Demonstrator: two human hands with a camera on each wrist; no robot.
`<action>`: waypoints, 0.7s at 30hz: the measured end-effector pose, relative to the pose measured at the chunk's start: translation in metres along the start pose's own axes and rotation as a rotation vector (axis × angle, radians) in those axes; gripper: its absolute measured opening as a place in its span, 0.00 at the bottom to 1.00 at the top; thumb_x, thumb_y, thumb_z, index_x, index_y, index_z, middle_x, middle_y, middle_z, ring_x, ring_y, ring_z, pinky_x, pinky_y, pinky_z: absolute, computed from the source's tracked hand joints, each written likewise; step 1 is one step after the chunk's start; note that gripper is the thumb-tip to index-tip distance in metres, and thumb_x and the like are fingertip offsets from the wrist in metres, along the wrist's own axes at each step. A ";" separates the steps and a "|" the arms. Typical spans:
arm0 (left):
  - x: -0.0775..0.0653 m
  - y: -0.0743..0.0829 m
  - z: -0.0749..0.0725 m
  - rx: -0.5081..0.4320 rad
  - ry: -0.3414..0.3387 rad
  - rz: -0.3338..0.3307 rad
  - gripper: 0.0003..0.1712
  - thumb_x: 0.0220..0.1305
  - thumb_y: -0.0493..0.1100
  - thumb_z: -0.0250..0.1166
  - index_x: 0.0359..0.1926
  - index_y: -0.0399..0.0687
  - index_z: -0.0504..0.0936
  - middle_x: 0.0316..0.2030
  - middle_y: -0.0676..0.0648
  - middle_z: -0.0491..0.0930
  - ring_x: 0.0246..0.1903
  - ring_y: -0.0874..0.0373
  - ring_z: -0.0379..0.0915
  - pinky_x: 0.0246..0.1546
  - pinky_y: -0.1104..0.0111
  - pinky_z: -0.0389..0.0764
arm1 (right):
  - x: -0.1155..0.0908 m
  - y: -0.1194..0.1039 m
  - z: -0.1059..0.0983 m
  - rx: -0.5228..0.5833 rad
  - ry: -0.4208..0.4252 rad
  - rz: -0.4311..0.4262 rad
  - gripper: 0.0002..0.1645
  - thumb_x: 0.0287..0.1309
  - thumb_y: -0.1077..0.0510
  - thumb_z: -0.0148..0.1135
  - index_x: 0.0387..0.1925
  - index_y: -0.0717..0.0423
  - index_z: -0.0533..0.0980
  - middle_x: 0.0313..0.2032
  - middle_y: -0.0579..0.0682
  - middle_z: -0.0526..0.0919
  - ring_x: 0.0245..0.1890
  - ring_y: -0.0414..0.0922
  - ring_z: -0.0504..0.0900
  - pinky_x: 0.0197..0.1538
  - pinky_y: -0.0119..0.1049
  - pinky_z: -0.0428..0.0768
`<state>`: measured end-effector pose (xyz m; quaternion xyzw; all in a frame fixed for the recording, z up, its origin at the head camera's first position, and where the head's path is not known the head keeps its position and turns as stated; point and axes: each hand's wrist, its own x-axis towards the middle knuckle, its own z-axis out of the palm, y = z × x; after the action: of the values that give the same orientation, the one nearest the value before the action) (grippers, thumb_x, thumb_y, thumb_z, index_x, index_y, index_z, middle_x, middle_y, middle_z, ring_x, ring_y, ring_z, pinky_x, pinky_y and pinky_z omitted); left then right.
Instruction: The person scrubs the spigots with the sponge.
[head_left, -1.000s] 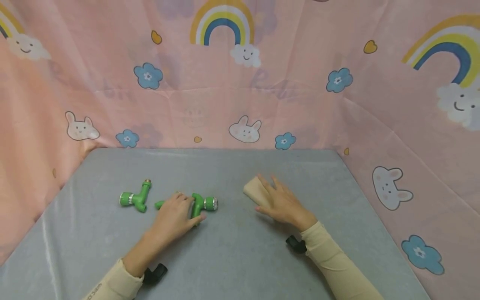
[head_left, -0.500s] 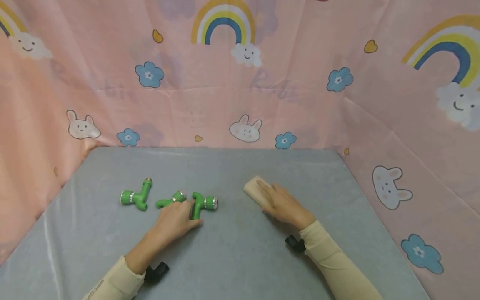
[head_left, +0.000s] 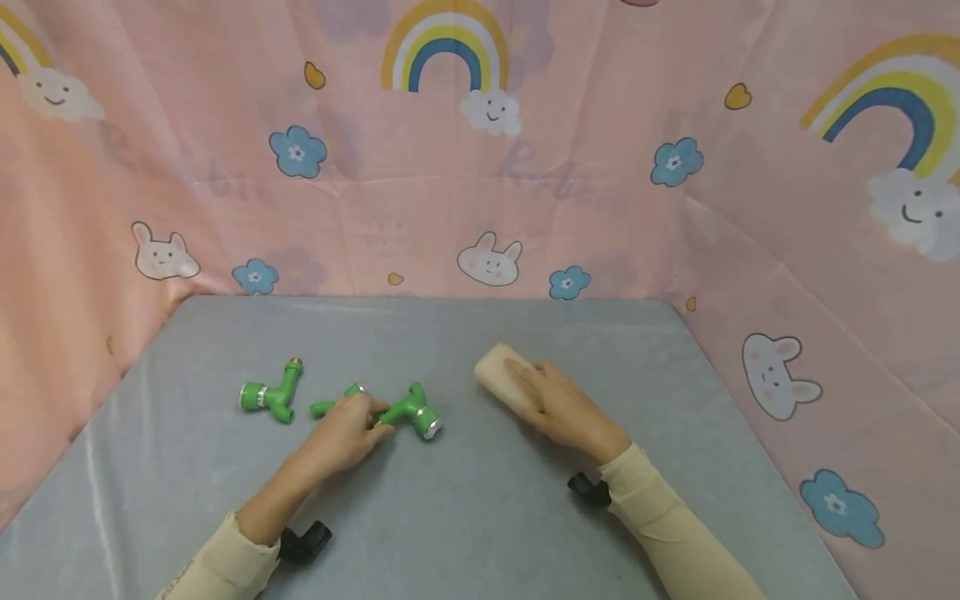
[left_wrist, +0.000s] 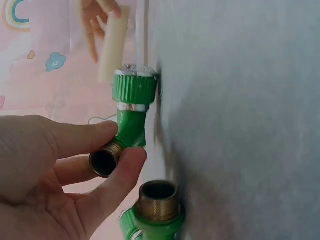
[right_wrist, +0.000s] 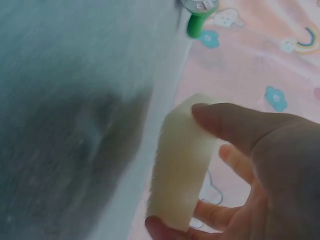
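Note:
In the head view, my left hand (head_left: 347, 433) pinches a green tap (head_left: 411, 410) between thumb and fingers. The left wrist view shows the grip near the brass threaded end of this tap (left_wrist: 132, 112). My right hand (head_left: 566, 412) holds a cream sponge-like block (head_left: 504, 377). Thumb and fingertips grip opposite ends of the block (right_wrist: 182, 165) in the right wrist view, where it looks raised off the table. A second green tap (head_left: 322, 408) lies partly hidden behind my left hand. Farther left lies a third green tap (head_left: 272, 393).
A grey cloth-covered table (head_left: 465, 525) spreads beneath everything. Pink printed curtain (head_left: 600, 208) hangs at the back and sides. Each wrist wears a black camera; the left one (head_left: 306, 543) sits by the cuff.
The tap in my left hand has turned, its knob now pointing down and right. My left hand has closed into a pinch. The cream block has shifted slightly left and tilted.

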<state>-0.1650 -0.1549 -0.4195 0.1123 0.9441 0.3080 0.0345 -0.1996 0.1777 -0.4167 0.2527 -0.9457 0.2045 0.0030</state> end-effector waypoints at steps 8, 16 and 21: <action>-0.001 0.005 0.004 -0.101 0.010 -0.027 0.20 0.63 0.33 0.69 0.55 0.29 0.82 0.29 0.44 0.85 0.22 0.63 0.76 0.22 0.72 0.76 | -0.003 -0.029 -0.001 0.051 0.054 -0.144 0.42 0.65 0.51 0.67 0.76 0.41 0.62 0.66 0.62 0.71 0.60 0.57 0.75 0.58 0.56 0.77; -0.003 0.013 0.009 -0.131 0.139 0.030 0.20 0.62 0.34 0.70 0.55 0.34 0.84 0.43 0.39 0.89 0.37 0.57 0.84 0.31 0.71 0.82 | -0.009 -0.063 0.008 0.102 -0.013 -0.226 0.38 0.65 0.49 0.66 0.74 0.38 0.66 0.69 0.64 0.69 0.65 0.60 0.71 0.61 0.58 0.77; -0.002 0.016 0.006 -0.223 0.162 -0.003 0.21 0.66 0.35 0.67 0.59 0.36 0.82 0.42 0.39 0.87 0.32 0.59 0.82 0.24 0.73 0.79 | -0.010 -0.061 0.008 0.102 0.057 -0.190 0.37 0.59 0.56 0.69 0.70 0.38 0.72 0.66 0.63 0.70 0.63 0.58 0.71 0.56 0.54 0.80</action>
<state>-0.1593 -0.1392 -0.4151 0.0812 0.9039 0.4189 -0.0289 -0.1608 0.1311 -0.4010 0.3349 -0.9055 0.2583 0.0365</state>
